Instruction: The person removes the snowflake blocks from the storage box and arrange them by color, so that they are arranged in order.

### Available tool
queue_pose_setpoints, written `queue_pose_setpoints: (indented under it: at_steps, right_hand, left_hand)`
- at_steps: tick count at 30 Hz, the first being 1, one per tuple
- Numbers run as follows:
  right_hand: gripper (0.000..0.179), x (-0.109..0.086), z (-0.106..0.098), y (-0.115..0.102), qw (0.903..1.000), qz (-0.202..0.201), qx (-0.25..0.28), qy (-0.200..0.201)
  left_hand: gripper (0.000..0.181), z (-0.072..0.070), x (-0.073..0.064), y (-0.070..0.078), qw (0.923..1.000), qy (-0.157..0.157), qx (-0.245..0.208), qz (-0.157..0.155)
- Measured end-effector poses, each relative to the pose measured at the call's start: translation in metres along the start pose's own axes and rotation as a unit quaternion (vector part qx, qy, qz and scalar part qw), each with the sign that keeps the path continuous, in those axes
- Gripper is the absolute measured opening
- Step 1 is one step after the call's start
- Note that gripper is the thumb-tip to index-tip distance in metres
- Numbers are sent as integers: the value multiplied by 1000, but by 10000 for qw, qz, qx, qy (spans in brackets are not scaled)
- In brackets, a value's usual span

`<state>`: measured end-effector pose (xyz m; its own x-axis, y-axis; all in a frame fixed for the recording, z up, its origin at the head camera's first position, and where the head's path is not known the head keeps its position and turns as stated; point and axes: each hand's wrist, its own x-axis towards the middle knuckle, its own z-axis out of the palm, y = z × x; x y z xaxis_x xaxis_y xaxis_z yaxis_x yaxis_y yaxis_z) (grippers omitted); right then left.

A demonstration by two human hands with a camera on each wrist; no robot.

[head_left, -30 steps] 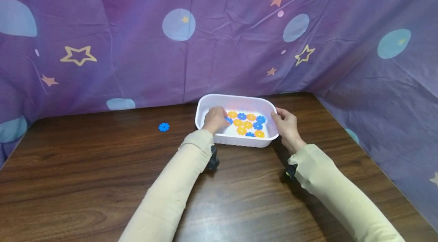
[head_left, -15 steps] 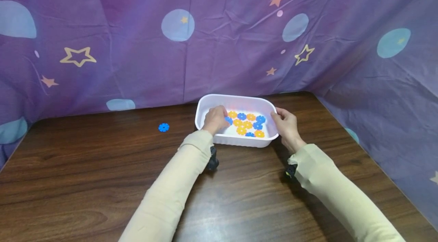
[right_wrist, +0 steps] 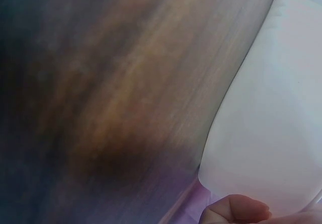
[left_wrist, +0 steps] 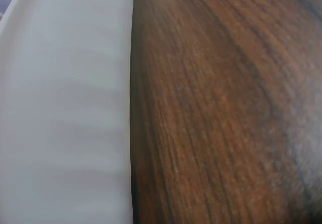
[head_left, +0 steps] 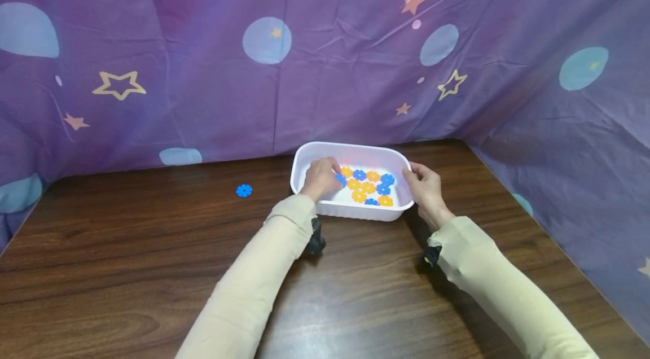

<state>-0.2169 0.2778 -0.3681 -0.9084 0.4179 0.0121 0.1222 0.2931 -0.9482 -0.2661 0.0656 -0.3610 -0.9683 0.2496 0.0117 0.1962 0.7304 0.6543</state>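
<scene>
A white plastic basin (head_left: pixel 350 210) stands at the back of the table, with several yellow snowflake discs (head_left: pixel 368 187) and blue snowflake discs (head_left: pixel 359 175) lying flat on its floor. My left hand (head_left: pixel 320 177) reaches over the near rim into the left part of the basin. Its thumb and fingertips pinch a blue snowflake disc (head_left: pixel 341 180), partly hidden by the hand. At the right end, my right hand (head_left: pixel 425 185) grips the basin's rim, thumb over the edge; fingers (right_wrist: pixel 239 208) show against the outer wall in the right wrist view.
One more blue snowflake disc (head_left: pixel 244 191) lies on the brown wooden table (head_left: pixel 152 246), left of the basin. A purple curtain (head_left: pixel 213 54) with stars hangs behind and along the right side. The basin's outer wall (left_wrist: pixel 70 103) fills the left of the left wrist view.
Both hands keep their places. The blue disc at my left fingertips shows slightly more than before. The whole head view has shifted a little.
</scene>
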Motion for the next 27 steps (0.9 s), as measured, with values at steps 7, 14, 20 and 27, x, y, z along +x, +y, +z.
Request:
queue_pose_setpoints:
  at_steps: [7,14,20,27]
  right_hand:
    - [39,0,0,-1,10000,38,-26,-37]
    - [39,0,0,1,10000,53,-65,-20]
    - [39,-1,0,1,9999,63,-71,-43]
    - [39,-1,0,-1,10000,30,-12,-37]
  left_hand:
    - [27,-4,-2,0,9979,-73,-633,-106]
    - [28,-9,-2,1,9922,26,-1241,-97]
    - [28,-13,-1,2,9820,-72,-1868,-263]
    - [31,-25,-7,6,9643,-117,-2613,-405]
